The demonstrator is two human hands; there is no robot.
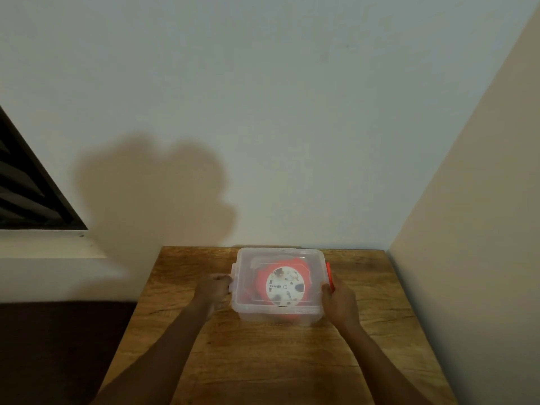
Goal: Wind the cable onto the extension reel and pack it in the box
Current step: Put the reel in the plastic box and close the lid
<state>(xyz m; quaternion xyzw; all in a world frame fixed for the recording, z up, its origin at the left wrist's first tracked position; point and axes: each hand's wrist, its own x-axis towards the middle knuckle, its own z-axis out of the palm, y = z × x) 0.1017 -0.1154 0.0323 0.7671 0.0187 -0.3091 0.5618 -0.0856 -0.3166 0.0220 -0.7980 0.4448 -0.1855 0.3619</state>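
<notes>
At the left end of the box (pixel 279 311), the left hand (pixel 214 289) is curled around the clear side latch (pixel 234 277), fingers closed on it. Opposite, the right hand (pixel 340 298) is closed on the red latch (pixel 329 274) at the right end, thumb lying along the lid's edge. Both forearms reach in from the lower edge of the view, splayed apart, with bare wood between them.

The box stands on a wooden surface (pixel 263 361) close to its far edge, its rear wall near the white wall (pixel 263 112) behind. Open wood lies to the left of the left hand as far as the surface's left edge, and a wider strip lies to the right of the right hand, ending where the surface meets the cream side wall (pixel 482 229). The broadest free area is the near half of the surface, in front of the box.

The box is translucent plastic with rounded corners, and its clear lid (pixel 280 255) is seated on top. Through the lid shows the extension reel (pixel 285 283): an orange-red body lying flat, with a round white face bearing small dark marks turned upward. The cable itself cannot be made out through the plastic.

The reel lies inside the box, between the two hands and level with them, nearer the right hand than the left.

A dark window frame (pixel 35 185) occupies the left edge above a pale sill.
</notes>
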